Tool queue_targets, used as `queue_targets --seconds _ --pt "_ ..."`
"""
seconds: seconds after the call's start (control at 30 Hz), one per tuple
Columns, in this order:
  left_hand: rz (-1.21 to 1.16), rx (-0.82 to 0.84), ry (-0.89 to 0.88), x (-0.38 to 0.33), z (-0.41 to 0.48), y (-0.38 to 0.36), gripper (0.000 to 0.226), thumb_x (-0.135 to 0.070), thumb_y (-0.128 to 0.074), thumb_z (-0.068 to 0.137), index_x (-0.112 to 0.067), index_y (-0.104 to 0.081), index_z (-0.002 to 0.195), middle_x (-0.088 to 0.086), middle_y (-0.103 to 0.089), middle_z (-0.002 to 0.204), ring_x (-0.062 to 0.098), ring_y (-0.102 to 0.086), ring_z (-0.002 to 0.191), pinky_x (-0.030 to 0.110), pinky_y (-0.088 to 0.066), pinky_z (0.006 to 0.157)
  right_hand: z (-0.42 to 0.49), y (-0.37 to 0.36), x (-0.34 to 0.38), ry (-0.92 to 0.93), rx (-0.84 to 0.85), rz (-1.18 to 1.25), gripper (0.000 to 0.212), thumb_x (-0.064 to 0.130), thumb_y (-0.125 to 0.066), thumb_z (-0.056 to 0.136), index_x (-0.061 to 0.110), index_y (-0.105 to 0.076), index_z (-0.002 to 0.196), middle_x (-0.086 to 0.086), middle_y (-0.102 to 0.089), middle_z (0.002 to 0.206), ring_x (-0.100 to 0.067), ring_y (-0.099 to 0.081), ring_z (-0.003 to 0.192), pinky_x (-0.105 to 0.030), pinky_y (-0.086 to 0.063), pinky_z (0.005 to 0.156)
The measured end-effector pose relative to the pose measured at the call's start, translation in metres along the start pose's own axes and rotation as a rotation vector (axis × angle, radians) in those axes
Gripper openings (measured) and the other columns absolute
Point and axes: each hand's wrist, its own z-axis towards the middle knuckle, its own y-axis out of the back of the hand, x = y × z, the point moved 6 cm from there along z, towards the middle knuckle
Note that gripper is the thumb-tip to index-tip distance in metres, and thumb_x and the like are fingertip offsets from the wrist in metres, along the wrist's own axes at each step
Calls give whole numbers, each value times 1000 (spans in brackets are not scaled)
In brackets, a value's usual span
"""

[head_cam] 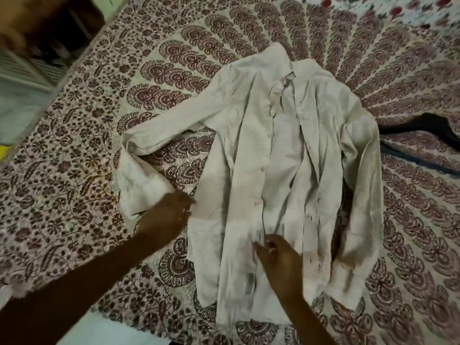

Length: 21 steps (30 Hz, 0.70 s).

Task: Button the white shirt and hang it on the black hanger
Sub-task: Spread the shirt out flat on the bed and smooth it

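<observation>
While the white shirt (pixel 236 108) lies unbuttoned on the bedspread (pixel 74 170), black hanger (pixel 423 125) far right, the right hand (pixel 278 257) pinches its near placket. The left hand (pixel 166 215) curls at the shirt's left edge, grip unclear. Buttoning looks barely begun, so the plackets need aligning next.

A plain white shirt (pixel 286 158), greyed by dim light, is being shown with pale pinkish buttons (pixel 257 202). The bedspread (pixel 74 183) is being seen in cream, printed with maroon leaves and fanned paisley rings. A black hanger (pixel 423 120) is being glimpsed. A white sheet (pixel 398 11) is being seen dotted with red flowers.
</observation>
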Motion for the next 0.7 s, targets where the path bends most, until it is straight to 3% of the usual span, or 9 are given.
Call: queue_targets --seconds 0.1,0.17,0.2,0.27,0.33,0.37,0.47,0.6,0.7 --pt "-191 251 -61 -26 -24 -64 52 -52 -36 85 -22 -57 122 7 -54 121 23 -53 108 34 -47 92 -20 -47 -16 -183 29 7 87 85 -52 56 19 -60 113 4 -67 88 -13 -64 88 -36 -52 79" --pt "-180 248 -10 -32 -26 -85 42 -43 -49 87 -25 -54 124 8 -48 121 25 -50 109 35 -47 90 -30 -59 -14 -272 18 81 60 52 -76 66 24 -53 114 5 -60 69 -12 -59 70 -33 -47 67" --pt "-147 213 28 -32 -26 -88 41 -41 -54 87 -26 -51 124 7 -46 121 25 -50 109 37 -49 86 -33 -63 -15 -310 7 90 33 34 -77 73 23 -55 94 6 -52 59 -11 -53 61 -31 -41 62" --pt "-91 192 103 -26 -23 -93 49 -50 -57 82 -23 -46 121 2 -45 120 23 -51 107 37 -51 79 -36 -64 -12 -351 -28 131 27 21 -71 81 16 -48 68 5 -45 54 -14 -47 56 -24 -39 58" --pt "-42 197 80 -24 -19 -95 57 -60 -58 77 -17 -46 114 1 -47 115 21 -53 102 34 -50 74 -38 -56 -6 -351 -79 320 14 16 -66 86 14 -58 74 5 -58 64 -14 -56 62 -10 -41 52" --pt "-2 205 35 -25 -18 -96 56 -60 -58 78 -16 -47 111 1 -49 112 21 -54 101 33 -49 74 -40 -48 3 -353 -100 431 4 15 -63 87 13 -63 84 4 -65 73 -12 -61 67 -9 -45 52" --pt "22 233 -85 -28 -14 -95 32 -45 -54 89 -14 -54 99 3 -55 101 20 -54 97 33 -44 75 -44 -14 15 -299 -227 617 12 14 -58 90 11 -65 100 7 -70 77 2 -65 64 -11 -47 51" --pt "-466 78 -90 -16 -24 -78 16 -24 -57 91 -20 -47 78 -6 -45 69 4 -47 60 21 -35 55 -51 37 2 -279 -453 697 33 23 -58 90 8 -59 119 12 -62 72 2 -60 58 -11 -47 46" --pt "-896 -177 119 13 -50 -51 13 -24 -49 93 -23 -44 82 -1 -49 67 2 -52 52 12 -38 41 -54 56 -18 -347 -473 909 36 26 -58 90 13 -58 124 0 -69 98 -24 -66 95 -34 -55 78"
